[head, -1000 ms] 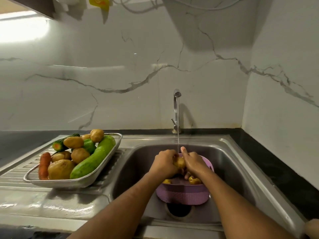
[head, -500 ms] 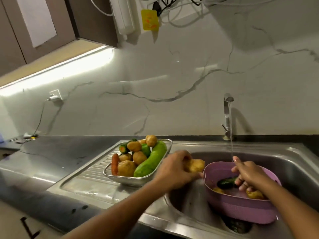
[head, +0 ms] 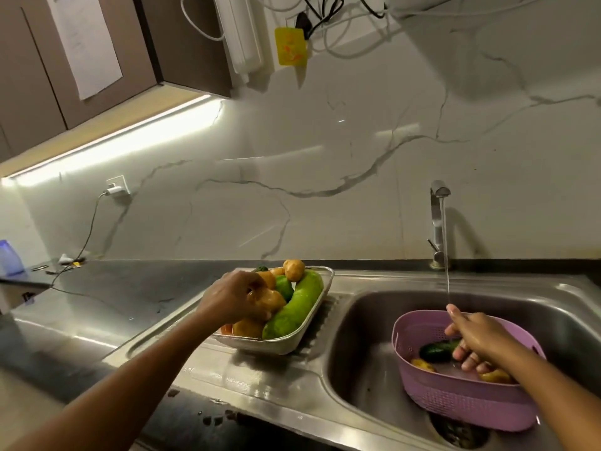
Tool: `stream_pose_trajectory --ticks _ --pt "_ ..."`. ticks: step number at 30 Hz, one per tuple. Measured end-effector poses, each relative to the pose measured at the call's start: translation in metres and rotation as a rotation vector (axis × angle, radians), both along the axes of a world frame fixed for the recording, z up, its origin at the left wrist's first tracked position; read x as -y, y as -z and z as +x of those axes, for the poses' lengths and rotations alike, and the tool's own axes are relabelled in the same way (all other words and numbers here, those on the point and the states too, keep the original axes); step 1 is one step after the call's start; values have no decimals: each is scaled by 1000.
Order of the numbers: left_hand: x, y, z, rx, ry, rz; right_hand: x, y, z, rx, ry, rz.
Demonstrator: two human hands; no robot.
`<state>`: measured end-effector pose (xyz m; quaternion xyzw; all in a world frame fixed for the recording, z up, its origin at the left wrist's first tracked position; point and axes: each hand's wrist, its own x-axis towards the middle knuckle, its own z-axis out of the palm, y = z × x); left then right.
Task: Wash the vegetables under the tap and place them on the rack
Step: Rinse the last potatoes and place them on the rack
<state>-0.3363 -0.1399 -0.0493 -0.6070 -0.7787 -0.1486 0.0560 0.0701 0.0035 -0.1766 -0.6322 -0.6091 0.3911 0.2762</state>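
Left hand [head: 232, 301] grips a potato [head: 266, 300] over the heaped rack [head: 320, 304] on the drainboard. Right hand [head: 478, 336] holds a cucumber [head: 437, 349] in the purple basket [head: 461, 402] under the tap [head: 437, 219]. Judged mostly done; few vegetables remain unwashed.

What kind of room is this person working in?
Most likely a home kitchen: a steel sink with a running tap, a metal tray of vegetables on the drainboard, and wall cabinets above a marble-look backsplash.
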Motion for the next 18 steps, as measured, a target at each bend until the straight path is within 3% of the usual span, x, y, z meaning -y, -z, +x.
stream_pose_trajectory --ticks 7,12,15,18 --pt "-1 -14 0 126 110 -162 2 -2 -1 -10 7 -39" --pt "-7 -8 28 138 113 13 4 -3 -1 14 19 -35" --pt "-17 2 68 115 213 149 5 -5 0 13 23 -35" --pt "-29 15 114 119 352 159 6 -7 -1 23 2 -42"
